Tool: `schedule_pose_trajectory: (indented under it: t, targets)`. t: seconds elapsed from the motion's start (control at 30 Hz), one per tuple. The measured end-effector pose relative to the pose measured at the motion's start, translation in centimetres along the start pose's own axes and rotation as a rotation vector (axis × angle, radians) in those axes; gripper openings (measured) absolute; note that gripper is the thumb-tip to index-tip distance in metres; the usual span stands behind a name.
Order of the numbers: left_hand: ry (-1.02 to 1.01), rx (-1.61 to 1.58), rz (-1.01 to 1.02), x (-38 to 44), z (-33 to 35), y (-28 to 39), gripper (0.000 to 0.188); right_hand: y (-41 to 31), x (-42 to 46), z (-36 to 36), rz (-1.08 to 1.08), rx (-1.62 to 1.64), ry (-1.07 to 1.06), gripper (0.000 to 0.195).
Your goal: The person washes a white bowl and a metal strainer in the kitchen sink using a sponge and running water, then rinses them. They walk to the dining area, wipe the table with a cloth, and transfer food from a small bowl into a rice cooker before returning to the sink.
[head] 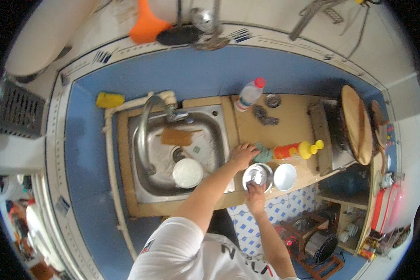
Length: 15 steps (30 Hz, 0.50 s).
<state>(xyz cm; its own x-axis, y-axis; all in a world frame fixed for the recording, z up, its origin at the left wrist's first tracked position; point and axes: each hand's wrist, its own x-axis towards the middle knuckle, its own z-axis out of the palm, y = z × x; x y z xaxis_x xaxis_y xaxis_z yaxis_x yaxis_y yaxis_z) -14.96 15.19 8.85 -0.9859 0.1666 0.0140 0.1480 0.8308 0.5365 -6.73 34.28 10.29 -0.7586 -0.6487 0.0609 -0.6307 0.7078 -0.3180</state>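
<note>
My left hand (244,154) rests at the counter between the sink and a crumpled green cloth (263,152), its fingertips at the cloth. My right hand (256,196) reaches over the near rim of a shiny metal bowl (246,179), fingers inside it; whether they grip it is unclear. Beside that bowl, on the right, stands a white bowl (285,177). Behind them lies a red and yellow squeeze bottle (290,151) on its side. In the steel sink (217,140) are a white round bowl (188,173), a brown piece of material (176,137) and a whitish flat item (200,149).
A curved faucet (145,140) arches over the sink. A red-capped plastic bottle (249,95), a dark scouring pad (265,115) and a small metal disc (273,100) occupy the back counter. On the right is a stove (327,136) with a wooden lid (356,124). Utensils hang above.
</note>
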Motion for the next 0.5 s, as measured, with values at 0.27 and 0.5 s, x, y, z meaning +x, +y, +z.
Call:
schedule_pose_trajectory:
  t: [0.27, 0.5]
  targets:
    - [0.547, -0.354, -0.683, -14.9, -4.6, -7.4, 0.024, -5.3, 4.2, -1.8, 0.018, -0.09, 0.012, 0.057]
    - [0.903, -0.543, -0.716, -24.9, -12.1, -4.2, 0.044, -20.6, 12.6, 9.5, -0.166, 0.953, -0.717, 0.076]
